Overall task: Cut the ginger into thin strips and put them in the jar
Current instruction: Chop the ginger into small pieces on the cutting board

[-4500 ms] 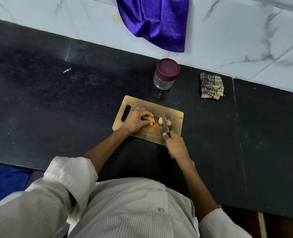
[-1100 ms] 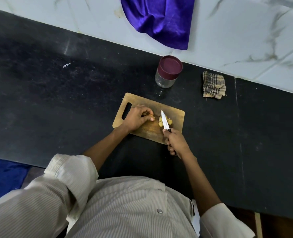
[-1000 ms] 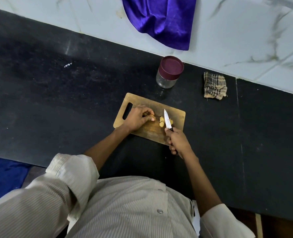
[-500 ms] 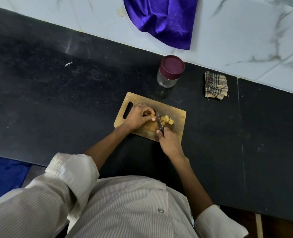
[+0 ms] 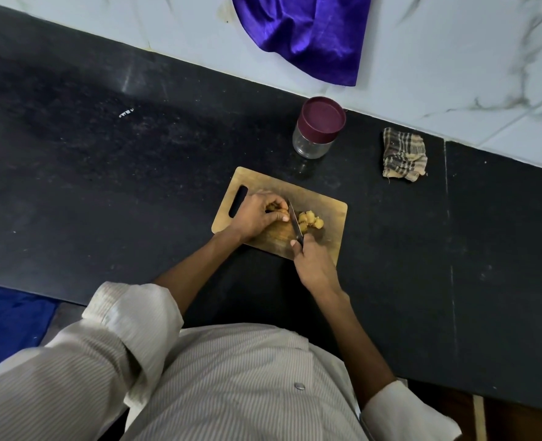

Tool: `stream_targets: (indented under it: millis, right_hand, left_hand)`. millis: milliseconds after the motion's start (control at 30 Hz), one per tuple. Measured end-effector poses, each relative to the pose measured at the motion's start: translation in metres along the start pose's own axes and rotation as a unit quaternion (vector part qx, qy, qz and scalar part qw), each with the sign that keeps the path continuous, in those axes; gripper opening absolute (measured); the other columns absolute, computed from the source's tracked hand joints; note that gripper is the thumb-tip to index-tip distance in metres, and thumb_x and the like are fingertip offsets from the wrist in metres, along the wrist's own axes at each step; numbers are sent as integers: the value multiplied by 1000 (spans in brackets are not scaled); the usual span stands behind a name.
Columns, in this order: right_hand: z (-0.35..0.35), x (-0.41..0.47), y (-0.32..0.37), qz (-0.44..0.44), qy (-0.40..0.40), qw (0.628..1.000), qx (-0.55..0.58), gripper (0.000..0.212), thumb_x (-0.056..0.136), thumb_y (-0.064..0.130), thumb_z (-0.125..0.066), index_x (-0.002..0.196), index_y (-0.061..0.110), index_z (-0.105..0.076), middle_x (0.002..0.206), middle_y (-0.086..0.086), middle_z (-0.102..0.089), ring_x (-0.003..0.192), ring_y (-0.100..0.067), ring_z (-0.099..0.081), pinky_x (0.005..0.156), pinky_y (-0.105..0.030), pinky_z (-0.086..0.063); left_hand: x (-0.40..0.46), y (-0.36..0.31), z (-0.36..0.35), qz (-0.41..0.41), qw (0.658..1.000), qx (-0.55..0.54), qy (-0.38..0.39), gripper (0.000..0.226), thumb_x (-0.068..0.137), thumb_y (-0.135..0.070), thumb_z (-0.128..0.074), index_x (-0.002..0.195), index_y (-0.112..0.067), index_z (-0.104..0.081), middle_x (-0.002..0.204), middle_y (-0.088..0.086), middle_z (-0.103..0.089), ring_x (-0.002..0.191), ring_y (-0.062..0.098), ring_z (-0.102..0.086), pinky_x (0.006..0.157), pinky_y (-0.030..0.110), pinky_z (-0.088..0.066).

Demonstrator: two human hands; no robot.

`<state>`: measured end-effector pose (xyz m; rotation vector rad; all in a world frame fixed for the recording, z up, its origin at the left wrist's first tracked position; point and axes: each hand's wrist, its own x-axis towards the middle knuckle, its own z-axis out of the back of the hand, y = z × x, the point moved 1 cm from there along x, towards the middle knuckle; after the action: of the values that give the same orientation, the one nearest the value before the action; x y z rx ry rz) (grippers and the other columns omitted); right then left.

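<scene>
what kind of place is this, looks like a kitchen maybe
Most likely a home kitchen: a long black stone counter against a white marble-patterned tiled wall, a small wooden cutting board with cut ginger pieces, and a maroon-lidded glass jar.

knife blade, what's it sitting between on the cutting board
In the head view the knife blade stands between the ginger piece held by the left hand and the cut ginger pieces on the wooden cutting board.

A second ago the right hand (image 5: pixel 313 262) held the knife (image 5: pixel 296 225) lifted, its blade over the cut pieces (image 5: pixel 310 219). Now the blade is down beside the left hand's (image 5: pixel 257 215) fingertips, apparently into the ginger (image 5: pixel 277 212), with the cut pieces to its right.
</scene>
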<state>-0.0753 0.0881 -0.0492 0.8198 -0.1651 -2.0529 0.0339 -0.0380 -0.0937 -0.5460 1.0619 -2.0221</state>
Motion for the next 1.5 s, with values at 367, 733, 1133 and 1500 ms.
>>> stream_targets:
  millis: [367, 733, 1133, 1500]
  right_hand:
    - [-9, -6, 9, -3, -30, 997, -71, 23, 107, 25, -36, 120, 8, -44, 109, -15, -66, 99, -32, -66, 76, -42, -51]
    - [-1, 16, 23, -18, 19, 996, -81, 33, 105, 24, -40, 132, 4, -42, 121, -18, -63, 110, -36, -62, 86, -45, -49]
    - [-5, 17, 16, -18, -26, 998, -49, 35, 106, 26, -38, 133, 5, -46, 117, -17, -65, 109, -34, -62, 86, -42, -47]
    - [-3, 5, 4, 0, -19, 1000, -14, 30, 106, 32, -38, 121, 9, -52, 108, -13, -67, 101, -32, -65, 87, -48, -52]
  left_hand:
    - [1, 3, -2, -2, 1000, -5, -2, 17, 75, -16, -78, 90, -13, -71, 94, -5, -65, 98, 14, -57, 92, 29, -41]
    - [0, 4, -3, -16, 1000, -3, -11, 18, 72, -15, -79, 88, -11, -71, 92, 3, -69, 94, 18, -60, 91, 34, -43]
    - [0, 0, -1, -7, 1000, 1, -13, 15, 76, -19, -78, 89, -14, -71, 94, -1, -68, 96, 11, -56, 91, 21, -32]
    - [0, -1, 1, -6, 1000, -9, 4, 14, 76, -16, -77, 88, -17, -71, 92, -10, -63, 93, 3, -55, 83, 0, -30]
